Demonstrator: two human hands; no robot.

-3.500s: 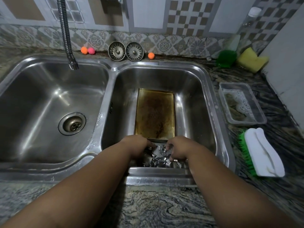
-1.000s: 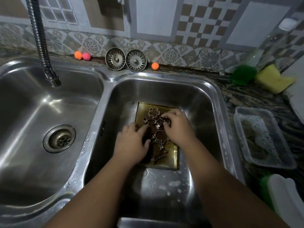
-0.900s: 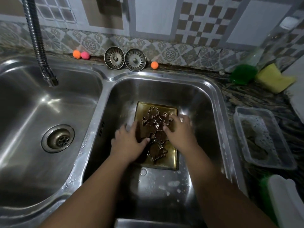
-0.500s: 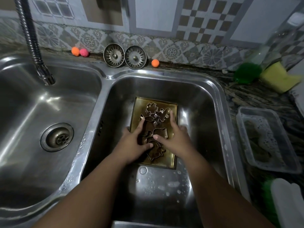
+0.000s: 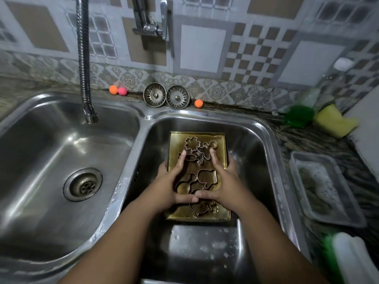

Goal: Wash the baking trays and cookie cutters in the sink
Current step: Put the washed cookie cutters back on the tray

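A golden-brown baking tray (image 5: 220, 144) lies in the right sink basin (image 5: 254, 160). Several metal cookie cutters (image 5: 207, 177) lie on it, including a flower shape (image 5: 192, 142). My left hand (image 5: 171, 184) holds the tray's left side and my right hand (image 5: 224, 182) its right side. Index fingers and thumbs rest inside among the cutters, and the thumb tips touch. The other fingers curl over the tray's edges. A wet steel tray (image 5: 205, 244) lies in the basin's near part, under my forearms.
The left basin (image 5: 51, 160) has an open drain (image 5: 83, 184), with the flexible faucet hose (image 5: 85, 78) hanging above it. Two strainers (image 5: 166, 96) and small balls stand on the back ledge. On the right counter are sponges (image 5: 334, 121), a soapy plastic tub (image 5: 324, 191) and a scrub brush (image 5: 348, 257).
The cutters were taken from the near steel tray and now lie on the golden tray. In the last half second my hands slid apart onto the tray's side edges.
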